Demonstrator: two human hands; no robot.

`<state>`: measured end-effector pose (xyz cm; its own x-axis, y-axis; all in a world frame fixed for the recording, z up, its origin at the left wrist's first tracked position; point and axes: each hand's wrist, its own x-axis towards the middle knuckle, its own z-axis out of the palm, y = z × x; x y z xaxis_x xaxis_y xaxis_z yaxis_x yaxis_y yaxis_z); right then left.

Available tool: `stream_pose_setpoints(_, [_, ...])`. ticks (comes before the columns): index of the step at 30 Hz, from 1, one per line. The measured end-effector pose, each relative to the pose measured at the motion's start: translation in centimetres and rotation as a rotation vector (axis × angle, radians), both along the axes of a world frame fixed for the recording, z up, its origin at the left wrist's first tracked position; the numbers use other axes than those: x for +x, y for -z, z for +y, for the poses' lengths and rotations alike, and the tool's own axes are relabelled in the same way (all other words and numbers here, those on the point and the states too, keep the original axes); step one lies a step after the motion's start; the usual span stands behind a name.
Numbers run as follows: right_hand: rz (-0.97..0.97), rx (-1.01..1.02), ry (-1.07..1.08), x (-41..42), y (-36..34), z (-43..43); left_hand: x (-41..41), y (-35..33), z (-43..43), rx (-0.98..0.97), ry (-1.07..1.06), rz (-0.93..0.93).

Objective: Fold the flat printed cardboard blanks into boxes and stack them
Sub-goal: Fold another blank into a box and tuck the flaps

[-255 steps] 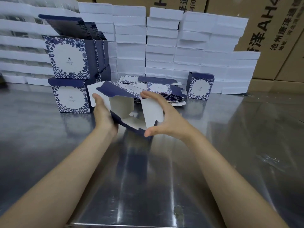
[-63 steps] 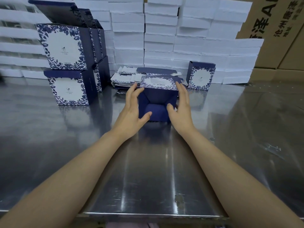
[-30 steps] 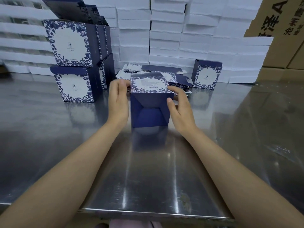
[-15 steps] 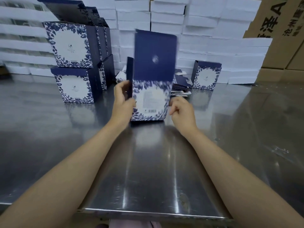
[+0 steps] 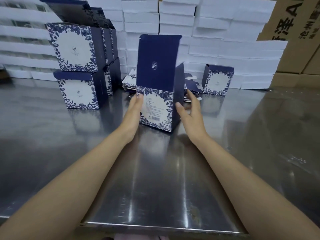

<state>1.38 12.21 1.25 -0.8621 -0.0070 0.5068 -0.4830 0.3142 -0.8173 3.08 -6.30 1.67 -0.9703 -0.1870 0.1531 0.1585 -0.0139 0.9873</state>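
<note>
A navy and white floral box point(image 5: 155, 110) stands upright on the steel table point(image 5: 155, 187) in front of me. Its navy lid flap point(image 5: 156, 63) sticks straight up, and a side flap rises at its right. My left hand point(image 5: 134, 111) lies with straight fingers flat against the box's left side. On the other side, my right hand point(image 5: 192, 115) is spread open, with the thumb at the right wall and the fingers behind the side flap. A pile of flat printed blanks point(image 5: 129, 82) lies behind the box. Folded boxes point(image 5: 72, 49) stand stacked at the back left.
One single folded box point(image 5: 218, 80) stands at the back right. White foam slabs point(image 5: 207, 23) are piled along the back as a wall. Brown cartons point(image 5: 294, 32) stand at the far right. The table's front edge point(image 5: 155, 226) runs just below my forearms.
The box, tipped on its side with the bottom toward me a second ago, now stands upright with the lid flap up. Both hands went from gripping it to lying open at its sides.
</note>
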Motion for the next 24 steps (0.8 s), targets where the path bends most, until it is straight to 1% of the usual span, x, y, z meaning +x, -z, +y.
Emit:
stream_pose_setpoints(1, [0.023, 0.014, 0.022, 0.0, 0.0, 0.1, -0.1, 0.0, 0.1, 0.001, -0.083, 0.021])
stream_pose_setpoints(3, [0.025, 0.051, 0.027, -0.1, 0.1, 0.3, 0.1, 0.0, -0.2, -0.113, -0.325, 0.032])
stream_pose_setpoints(4, [-0.005, 0.057, -0.001, 0.0, 0.2, 0.2, 0.2, 0.0, -0.5, -0.174, -0.43, 0.028])
stream_pose_setpoints(5, [-0.05, 0.041, -0.045, 0.1, 0.3, 0.0, 0.3, 0.1, -0.9, -0.203, -0.479, 0.023])
stream_pose_setpoints(6, [-0.095, -0.008, -0.095, 0.1, 0.2, -0.2, 0.1, 0.1, -1.2, -0.198, -0.481, 0.014])
stream_pose_setpoints(7, [-0.136, -0.094, -0.143, 0.3, 0.1, -0.3, -0.1, 0.1, -1.5, -0.146, -0.439, 0.002])
stream_pose_setpoints(8, [-0.164, -0.206, -0.176, 0.4, -0.3, -0.3, -0.2, -0.1, -1.6, -0.05, -0.365, -0.02])
stream_pose_setpoints(9, [-0.163, -0.307, -0.174, 0.5, -0.6, -0.2, -0.2, -0.4, -1.5, 0.059, -0.287, -0.044])
stream_pose_setpoints(10, [-0.135, -0.367, -0.143, 0.6, -0.8, 0.1, -0.2, -0.6, -1.4, 0.133, -0.24, -0.058])
stream_pose_setpoints(11, [-0.104, -0.385, -0.098, 0.7, -0.9, 0.3, -0.2, -0.7, -1.3, 0.142, -0.247, -0.057])
stream_pose_setpoints(14, [-0.031, -0.338, 0.073, 0.7, -1.0, 0.6, 0.0, -0.7, -1.7, -0.008, -0.475, 0.023])
stream_pose_setpoints(16, [-0.023, -0.298, 0.11, 0.7, -1.2, 0.5, 0.4, -1.2, -2.0, -0.067, -0.51, 0.089])
stream_pose_setpoints(19, [-0.099, -0.234, 0.026, 0.4, -1.3, 0.2, 0.9, -1.8, -1.8, -0.318, -0.506, 0.246])
stream_pose_setpoints(20, [-0.128, -0.213, -0.016, 0.4, -1.2, 0.1, 1.1, -1.9, -1.5, -0.365, -0.485, 0.291])
stream_pose_setpoints(22, [-0.16, -0.188, -0.078, 0.2, -0.8, 0.0, 1.4, -1.9, -0.8, -0.406, -0.419, 0.326])
stream_pose_setpoints(24, [-0.124, -0.156, -0.07, 0.3, -0.5, 0.0, 1.6, -1.6, -0.2, -0.413, -0.338, 0.305])
